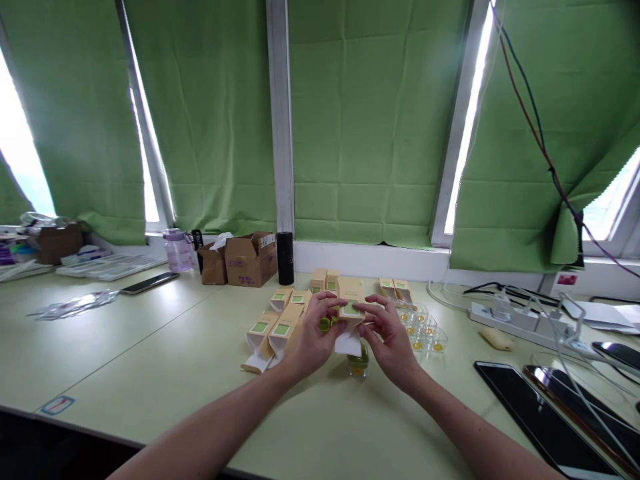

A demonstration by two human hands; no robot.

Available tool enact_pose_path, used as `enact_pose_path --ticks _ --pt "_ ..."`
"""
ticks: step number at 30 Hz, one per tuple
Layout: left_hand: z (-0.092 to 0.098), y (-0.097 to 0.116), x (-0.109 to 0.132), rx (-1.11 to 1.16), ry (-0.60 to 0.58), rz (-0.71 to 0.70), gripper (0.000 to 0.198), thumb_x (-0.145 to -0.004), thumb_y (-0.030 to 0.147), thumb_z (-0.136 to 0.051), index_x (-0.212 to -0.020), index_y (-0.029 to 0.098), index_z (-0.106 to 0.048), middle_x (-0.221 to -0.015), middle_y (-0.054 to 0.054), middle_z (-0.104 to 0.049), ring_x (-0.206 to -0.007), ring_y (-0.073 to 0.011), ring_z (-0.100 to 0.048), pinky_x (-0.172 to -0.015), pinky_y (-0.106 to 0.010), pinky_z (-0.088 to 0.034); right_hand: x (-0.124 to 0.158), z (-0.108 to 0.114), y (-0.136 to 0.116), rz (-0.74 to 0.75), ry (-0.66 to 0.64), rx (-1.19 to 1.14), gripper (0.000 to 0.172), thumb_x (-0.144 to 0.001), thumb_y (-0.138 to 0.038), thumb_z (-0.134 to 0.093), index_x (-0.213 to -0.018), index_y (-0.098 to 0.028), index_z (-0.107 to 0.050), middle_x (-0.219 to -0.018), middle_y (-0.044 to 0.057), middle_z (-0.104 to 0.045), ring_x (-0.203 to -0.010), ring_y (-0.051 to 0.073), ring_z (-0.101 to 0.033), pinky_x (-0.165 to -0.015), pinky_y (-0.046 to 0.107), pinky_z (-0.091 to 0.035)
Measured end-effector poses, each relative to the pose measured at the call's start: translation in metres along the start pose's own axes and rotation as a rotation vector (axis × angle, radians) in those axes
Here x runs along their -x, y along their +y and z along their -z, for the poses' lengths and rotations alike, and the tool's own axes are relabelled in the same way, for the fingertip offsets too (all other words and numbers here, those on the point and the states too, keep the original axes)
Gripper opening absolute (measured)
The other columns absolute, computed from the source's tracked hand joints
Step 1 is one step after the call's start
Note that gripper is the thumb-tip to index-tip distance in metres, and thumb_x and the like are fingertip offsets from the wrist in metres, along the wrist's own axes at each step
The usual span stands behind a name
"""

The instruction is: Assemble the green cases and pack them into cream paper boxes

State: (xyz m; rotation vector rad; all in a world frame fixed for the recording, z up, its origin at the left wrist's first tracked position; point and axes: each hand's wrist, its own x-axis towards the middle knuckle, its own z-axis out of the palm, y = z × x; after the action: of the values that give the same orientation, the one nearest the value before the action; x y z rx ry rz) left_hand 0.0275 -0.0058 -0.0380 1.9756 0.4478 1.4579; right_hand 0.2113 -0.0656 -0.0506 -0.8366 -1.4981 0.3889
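Note:
My left hand (314, 332) and my right hand (387, 337) meet over the middle of the table, both with fingers pinched on a small tan carton with a green label (351, 303). A white flap hangs from the carton's lower end. Just below it a small glass jar with green contents (358, 363) stands on the table. More tan cartons (273, 330) lie to the left of my left hand, some with flaps open. A cluster of small clear jars with yellow dots (423, 330) sits to the right of my right hand.
Brown cardboard boxes (250, 259), a black cylinder (285, 259) and a clear purple bottle (177, 250) stand by the window. A phone (149, 283) lies at left. A power strip with cables (523, 321) and dark tablets (537, 413) are at right. Green curtains cover the windows.

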Motion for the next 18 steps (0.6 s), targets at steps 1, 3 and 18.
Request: enact_pose_path --ticks 1,3,18 --pt "-0.0003 0.0004 0.0003 -0.002 0.0 -0.002 0.027 -0.094 0.022 -0.071 -0.121 0.025 -0.073 -0.129 -0.01 -0.049 -0.109 -0.0221 -0.06 -0.094 -0.038 -0.058 0.0001 -0.0004 0.0012 0.002 0.005 -0.002 0.03 -0.099 -0.027 -0.063 -0.127 -0.033 -0.073 -0.137 0.008 -0.046 -0.085 0.013 -0.071 -0.079 0.036 -0.068" --pt "-0.0009 0.0013 0.0008 -0.007 0.0 -0.005 0.027 -0.094 0.021 -0.07 -0.121 0.024 -0.073 -0.129 -0.01 -0.049 -0.109 -0.0222 -0.06 -0.094 -0.038 -0.058 0.0006 -0.001 0.0031 0.007 0.016 0.002 0.031 -0.099 -0.024 -0.06 -0.126 -0.033 -0.073 -0.136 0.008 -0.046 -0.086 0.013 -0.071 -0.078 0.036 -0.067" --pt "-0.001 0.0006 0.0035 -0.052 -0.036 -0.021 0.035 -0.096 0.029 -0.071 -0.131 0.028 -0.07 -0.132 -0.012 -0.049 -0.125 -0.0296 -0.056 -0.101 -0.044 -0.057 0.0013 -0.0023 0.0074 0.021 0.059 0.032 0.033 -0.099 -0.021 -0.054 -0.126 -0.03 -0.072 -0.131 0.009 -0.048 -0.097 0.018 -0.069 -0.075 0.033 -0.067"
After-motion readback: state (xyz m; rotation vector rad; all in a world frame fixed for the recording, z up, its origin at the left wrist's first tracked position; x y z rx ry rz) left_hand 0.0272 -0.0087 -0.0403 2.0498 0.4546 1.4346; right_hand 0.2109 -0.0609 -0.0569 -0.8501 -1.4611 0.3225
